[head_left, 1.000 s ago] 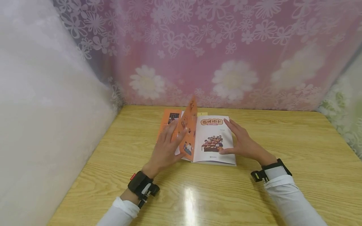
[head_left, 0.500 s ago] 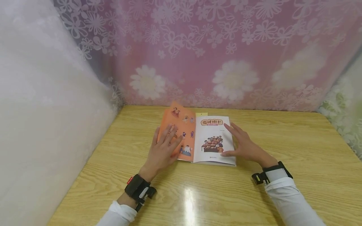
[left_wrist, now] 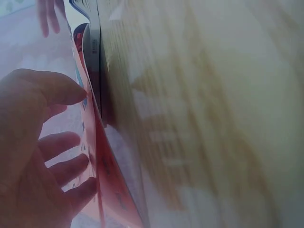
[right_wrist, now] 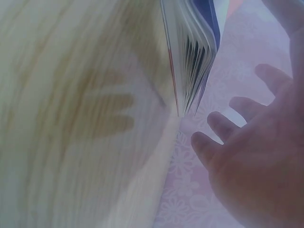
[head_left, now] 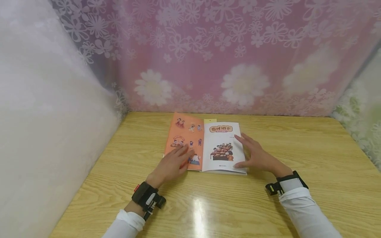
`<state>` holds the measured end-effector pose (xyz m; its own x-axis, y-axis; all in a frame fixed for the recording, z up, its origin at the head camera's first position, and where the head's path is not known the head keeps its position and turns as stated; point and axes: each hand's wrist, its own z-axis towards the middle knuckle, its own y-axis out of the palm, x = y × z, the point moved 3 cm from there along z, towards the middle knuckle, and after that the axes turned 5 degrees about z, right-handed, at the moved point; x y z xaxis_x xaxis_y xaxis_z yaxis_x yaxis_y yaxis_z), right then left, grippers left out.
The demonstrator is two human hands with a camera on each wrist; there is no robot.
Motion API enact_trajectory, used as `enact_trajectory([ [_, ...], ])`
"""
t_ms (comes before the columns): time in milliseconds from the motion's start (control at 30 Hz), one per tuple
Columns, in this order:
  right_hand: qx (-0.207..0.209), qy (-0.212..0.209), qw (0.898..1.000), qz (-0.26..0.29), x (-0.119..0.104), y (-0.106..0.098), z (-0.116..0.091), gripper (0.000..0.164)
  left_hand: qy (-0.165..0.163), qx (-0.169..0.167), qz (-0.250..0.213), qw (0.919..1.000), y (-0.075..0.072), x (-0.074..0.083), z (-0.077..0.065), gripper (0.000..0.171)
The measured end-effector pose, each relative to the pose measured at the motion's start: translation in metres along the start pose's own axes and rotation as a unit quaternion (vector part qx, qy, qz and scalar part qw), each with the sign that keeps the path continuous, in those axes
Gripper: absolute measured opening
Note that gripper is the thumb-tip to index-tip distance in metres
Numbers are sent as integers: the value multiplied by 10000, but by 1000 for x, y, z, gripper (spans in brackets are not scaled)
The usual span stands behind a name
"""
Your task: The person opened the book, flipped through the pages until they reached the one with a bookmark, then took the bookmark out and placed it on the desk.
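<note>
The title 临时班长 (head_left: 221, 129) is heading the white page (head_left: 224, 138) of the open book (head_left: 203, 145); the pink banner (head_left: 221, 131) beneath and the bottom line (head_left: 222, 166) are showing too small for reading

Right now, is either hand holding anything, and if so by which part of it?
Nothing is held: the left hand only rests on the orange page of the open book, and the right hand is spread at the white page's outer edge.
</note>
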<state>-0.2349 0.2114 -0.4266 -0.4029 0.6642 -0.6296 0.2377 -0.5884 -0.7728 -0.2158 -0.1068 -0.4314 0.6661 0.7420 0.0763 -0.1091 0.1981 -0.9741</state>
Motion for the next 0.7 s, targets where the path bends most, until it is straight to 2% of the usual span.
enact_trajectory([
  [200, -176, 74, 9998, -62, 4, 2, -2, 107, -367, -573, -105, 9976, 3, -1, -1, 47],
  [333, -285, 70, 9996, -47, 3, 4, -1, 108, -524, -828, -248, 9949, 5, -3, -3, 48],
  [700, -469, 140, 9987, -116, 6, 8, -1, 112, -734, -884, -544, 9919, 6, -7, -2, 48],
])
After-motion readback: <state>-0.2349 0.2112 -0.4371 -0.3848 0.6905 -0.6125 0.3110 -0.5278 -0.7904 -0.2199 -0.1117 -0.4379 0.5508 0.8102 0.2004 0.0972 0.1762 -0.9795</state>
